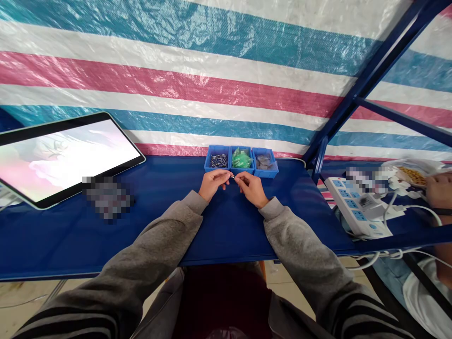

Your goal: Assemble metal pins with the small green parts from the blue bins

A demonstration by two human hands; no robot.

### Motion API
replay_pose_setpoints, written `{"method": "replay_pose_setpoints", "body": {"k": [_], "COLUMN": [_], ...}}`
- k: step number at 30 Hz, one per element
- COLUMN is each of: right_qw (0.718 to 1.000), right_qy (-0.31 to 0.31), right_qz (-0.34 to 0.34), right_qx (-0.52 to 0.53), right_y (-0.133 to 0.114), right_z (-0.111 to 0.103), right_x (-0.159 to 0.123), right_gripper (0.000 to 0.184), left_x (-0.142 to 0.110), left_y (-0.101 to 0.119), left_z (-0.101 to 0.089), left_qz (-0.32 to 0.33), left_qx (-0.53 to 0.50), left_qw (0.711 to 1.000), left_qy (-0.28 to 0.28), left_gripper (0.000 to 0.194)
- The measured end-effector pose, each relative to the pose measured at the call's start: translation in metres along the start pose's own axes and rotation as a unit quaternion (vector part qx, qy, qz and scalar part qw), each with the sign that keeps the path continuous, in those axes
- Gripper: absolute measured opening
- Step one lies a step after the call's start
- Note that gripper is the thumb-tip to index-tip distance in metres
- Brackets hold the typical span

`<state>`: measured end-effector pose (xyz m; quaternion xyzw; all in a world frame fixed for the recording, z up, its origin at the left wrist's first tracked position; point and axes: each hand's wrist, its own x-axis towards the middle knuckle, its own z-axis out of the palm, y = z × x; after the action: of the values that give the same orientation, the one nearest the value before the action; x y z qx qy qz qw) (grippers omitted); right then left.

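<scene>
My left hand [214, 182] and my right hand [251, 187] meet over the blue tabletop, just in front of three small bins. Both are closed in a pinch on a small thin shiny piece [232, 176] between the fingertips; it is too small to tell its exact kind. The left blue bin [205, 165] holds many small dark and silvery metal pins [219, 160]. Green pieces [241, 158] fill the middle bin, and greyish translucent pieces [263, 162] lie in the right blue bin [267, 174].
A lit tablet screen [70, 157] leans at the left, with a pixelated object [109, 197] before it. At right stand a blue metal frame [348, 115] and a white power strip [356, 207] with cables. Another person's hand [439, 190] is at the far right, beside a bag of yellowish pieces [411, 175].
</scene>
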<state>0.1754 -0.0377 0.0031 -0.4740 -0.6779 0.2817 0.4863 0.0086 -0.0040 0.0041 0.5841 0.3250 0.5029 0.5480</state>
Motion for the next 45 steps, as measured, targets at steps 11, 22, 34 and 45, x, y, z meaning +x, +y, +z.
{"method": "replay_pose_setpoints", "body": {"k": [11,22,34,45], "right_qw": [0.998,1.000,1.000,0.994], "right_qy": [0.055,-0.018,-0.018,0.055], "right_qz": [0.018,-0.013,0.006,0.031], "right_qx": [-0.024,-0.017,0.001,-0.090], "right_y": [0.001,0.001,0.001,0.009], "right_z": [-0.005,-0.004,-0.004,-0.008], "right_x": [0.002,0.001,0.001,0.005], "right_gripper": [0.030,0.027,0.030,0.021], "left_x": [0.002,-0.005,0.000,0.028], "left_y": [-0.002,0.002,-0.001,0.018], "left_z": [-0.008,-0.004,-0.003,-0.021], "left_qz": [0.049,0.046,0.040,0.231], "left_qx": [0.130,0.152,0.044,0.383], "left_qw": [0.990,0.987,0.998,0.884], "left_qy": [0.028,0.002,-0.001,0.132], "left_gripper": [0.040,0.035,0.040,0.024]}}
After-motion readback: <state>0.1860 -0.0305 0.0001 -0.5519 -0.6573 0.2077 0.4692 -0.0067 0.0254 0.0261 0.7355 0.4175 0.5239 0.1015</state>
